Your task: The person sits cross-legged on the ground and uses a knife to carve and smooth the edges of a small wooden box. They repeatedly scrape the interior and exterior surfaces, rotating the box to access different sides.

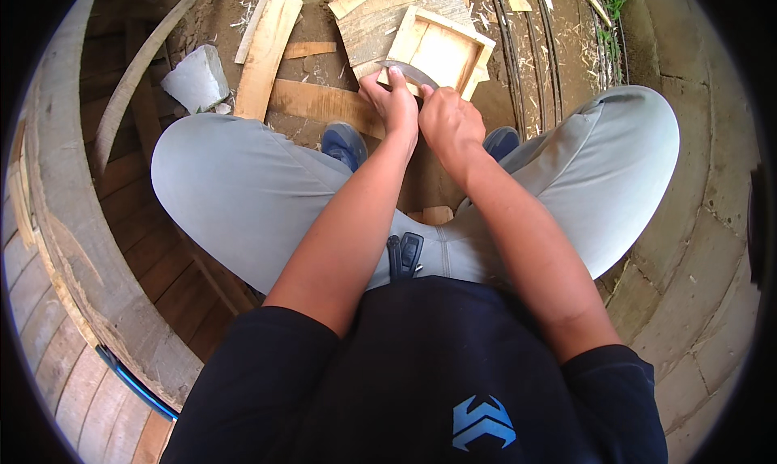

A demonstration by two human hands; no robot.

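Observation:
A shallow, square box of pale wood (438, 46) lies tilted beyond my feet, its raised rim facing up. My right hand (453, 128) is closed in a fist around a knife, whose handle is hidden in the grip. The curved grey knife blade (414, 73) points left along the box's near edge. At the box's near left corner, my left hand (394, 106) is closed, with one digit against the blade and the others curled at the wood. What lies under those fingers is partly hidden.
Under the box lies a weathered board (366, 36). Wooden planks (269, 55) and shavings litter the dirt around it. A pale stone block (197, 79) sits left, beside a large curved beam (97, 221). Dark rails (530, 59) run past the box's right; a paved surface (688, 245) lies farther right.

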